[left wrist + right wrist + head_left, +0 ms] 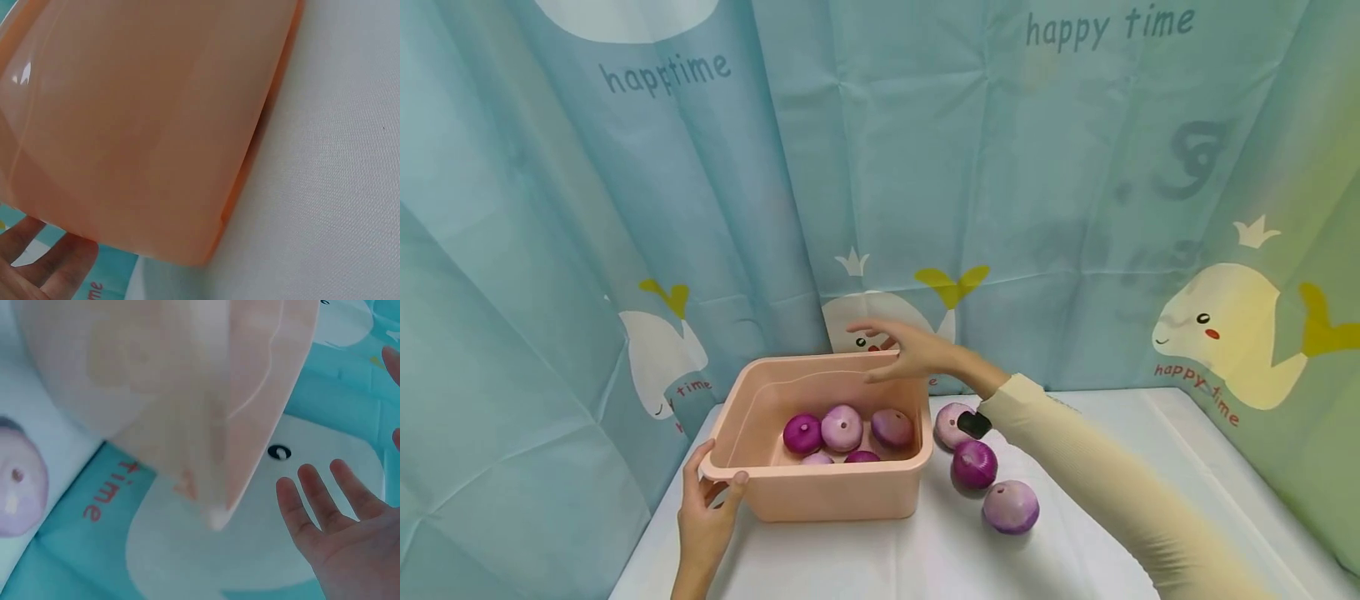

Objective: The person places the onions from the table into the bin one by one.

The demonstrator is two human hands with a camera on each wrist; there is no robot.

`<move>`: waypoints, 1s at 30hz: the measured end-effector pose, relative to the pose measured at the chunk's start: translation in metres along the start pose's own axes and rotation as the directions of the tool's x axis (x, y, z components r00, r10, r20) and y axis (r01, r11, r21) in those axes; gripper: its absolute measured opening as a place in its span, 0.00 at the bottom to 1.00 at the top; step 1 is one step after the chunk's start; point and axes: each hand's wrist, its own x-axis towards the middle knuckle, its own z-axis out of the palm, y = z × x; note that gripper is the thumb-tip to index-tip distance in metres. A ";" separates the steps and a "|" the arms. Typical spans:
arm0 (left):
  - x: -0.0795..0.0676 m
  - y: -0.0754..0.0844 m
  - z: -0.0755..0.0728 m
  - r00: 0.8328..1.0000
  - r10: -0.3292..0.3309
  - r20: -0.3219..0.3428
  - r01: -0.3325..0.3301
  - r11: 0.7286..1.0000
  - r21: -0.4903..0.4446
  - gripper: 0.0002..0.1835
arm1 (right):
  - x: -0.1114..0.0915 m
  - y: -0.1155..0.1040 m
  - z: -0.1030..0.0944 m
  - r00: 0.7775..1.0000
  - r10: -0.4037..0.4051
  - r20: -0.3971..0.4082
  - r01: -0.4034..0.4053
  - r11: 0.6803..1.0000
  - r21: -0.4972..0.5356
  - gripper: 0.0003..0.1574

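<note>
A pink plastic bin stands on the table with several purple onions inside. My left hand grips its front left corner, thumb at the front rim and fingers on the left side. In the left wrist view, the fingers reach behind the bin's wall. Above the bin's back right part, my right hand is held with fingers spread and nothing in it. The right wrist view shows this hand beside the bin's corner. The lower parts of the front onions are hidden by the bin's front wall.
Right of the bin lie a pale onion, a dark purple onion and a purple-and-white onion. The right forearm passes over that side. A blue whale-print curtain hangs behind the white table.
</note>
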 end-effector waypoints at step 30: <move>0.000 -0.002 0.003 0.999 0.026 -0.036 -0.026 1.000 -0.003 0.37 | -0.143 0.049 -0.040 0.966 0.203 -0.158 -0.202 0.979 0.026 0.45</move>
